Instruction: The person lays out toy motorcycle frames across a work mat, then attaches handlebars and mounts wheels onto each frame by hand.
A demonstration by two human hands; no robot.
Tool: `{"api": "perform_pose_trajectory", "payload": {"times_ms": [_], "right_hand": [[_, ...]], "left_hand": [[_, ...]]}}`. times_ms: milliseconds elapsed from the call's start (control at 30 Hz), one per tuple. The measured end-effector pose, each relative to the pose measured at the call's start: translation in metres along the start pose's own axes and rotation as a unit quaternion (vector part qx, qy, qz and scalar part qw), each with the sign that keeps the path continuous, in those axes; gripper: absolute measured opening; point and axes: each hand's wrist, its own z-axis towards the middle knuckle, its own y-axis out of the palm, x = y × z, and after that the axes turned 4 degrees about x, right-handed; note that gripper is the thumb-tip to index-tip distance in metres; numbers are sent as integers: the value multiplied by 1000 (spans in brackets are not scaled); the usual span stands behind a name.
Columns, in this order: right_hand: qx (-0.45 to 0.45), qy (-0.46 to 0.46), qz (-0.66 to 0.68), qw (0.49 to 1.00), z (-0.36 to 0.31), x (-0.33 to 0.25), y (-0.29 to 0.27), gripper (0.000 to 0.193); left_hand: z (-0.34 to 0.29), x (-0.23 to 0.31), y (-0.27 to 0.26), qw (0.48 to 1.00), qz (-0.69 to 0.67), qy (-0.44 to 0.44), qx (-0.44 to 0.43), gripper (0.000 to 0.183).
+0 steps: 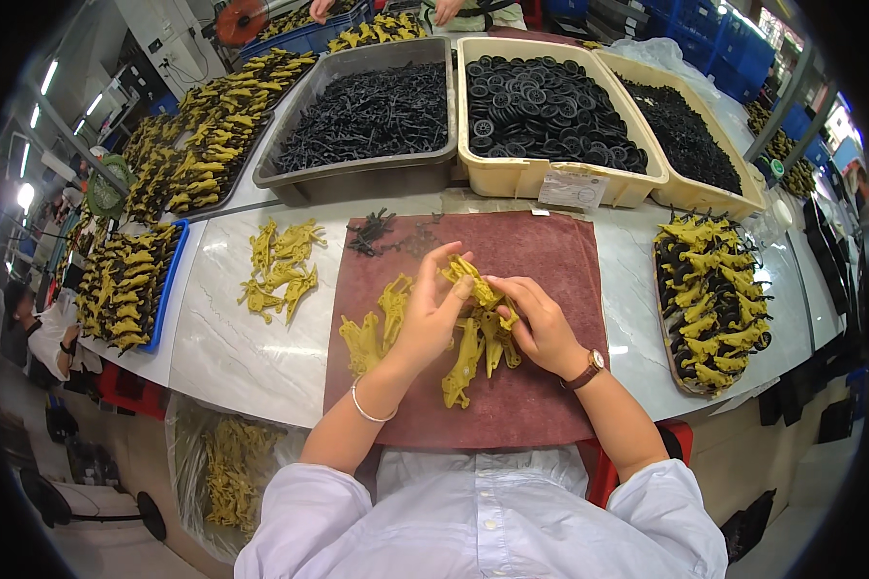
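Observation:
Above the dark red cloth (550,405), my left hand (431,311) pinches a yellow moulded plastic part (475,286) between thumb and fingers. My right hand (543,326) grips the same part from its other side, with the fingertips meeting it close to the left ones. The fingers partly cover the part. Under and beside my hands lie more loose yellow parts (465,365), some of them left of my left wrist (361,344). A small heap of black plastic pieces (371,232) rests at the cloth's far left corner.
Beyond the cloth stand a grey bin of thin black pieces (290,176), a cream bin of black wheels (512,176) and another cream bin (748,201). Trays of yellow-and-black assemblies flank me, left (133,289) and right (713,299). Yellow parts (282,265) lie left. Another person's hands (444,10) show beyond.

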Motion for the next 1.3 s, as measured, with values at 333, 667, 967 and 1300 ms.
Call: {"api": "perform_pose_trajectory", "payload": {"times_ms": [333, 667, 967, 1300], "right_hand": [[-8, 16, 4, 1000, 0, 0, 0, 47], [-4, 14, 3, 1000, 0, -1, -1, 48], [52, 41, -31, 997, -3, 14, 0, 43], [102, 110, 10, 989, -2, 17, -1, 33]], "left_hand": [[0, 2, 1, 1000, -15, -19, 2, 49], [1, 1, -1, 1000, -5, -23, -8, 48], [-1, -2, 1, 1000, 12, -6, 11, 54], [0, 5, -2, 1000, 7, 12, -20, 43]]}}
